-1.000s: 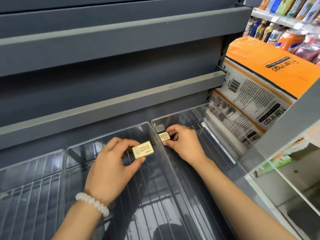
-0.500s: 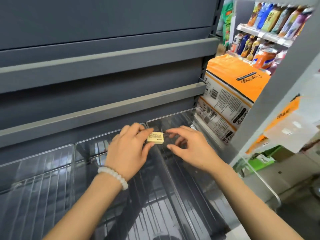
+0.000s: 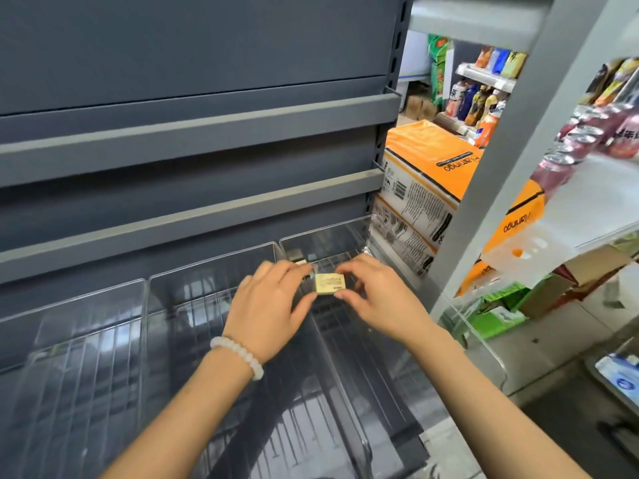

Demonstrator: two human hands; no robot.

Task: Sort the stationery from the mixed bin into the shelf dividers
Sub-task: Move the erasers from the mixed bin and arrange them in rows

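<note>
Presently both hands meet on one small yellow eraser [image 3: 330, 283], held above the rightmost clear divider [image 3: 345, 233] of the wire shelf. The left hand [image 3: 269, 302] pinches its left end between thumb and forefinger; the right hand [image 3: 375, 299] pinches the right end in like manner, the other fingers loosely curled.

Change noted: a second ago each hand had its own eraser, the left over the middle divider [image 3: 207, 271], the right low at the back of the rightmost one. Half a second ago the right hand was open and held nothing, and the left had carried its eraser across the partition. Now the right hand has closed on that same piece. A second eraser [image 3: 300, 261] lies at the back left corner of the rightmost divider, apart from both hands.

Assessment: one eraser appears placed, and the second is being brought to the same compartment, so like goes with like. The two-handed hold suggests it is being squared up before setting down beside the first. The remaining move is short: lower it to the floor of the bin, near the back. The mixed bin is not in view, so how much is left to sort cannot be judged.
</note>
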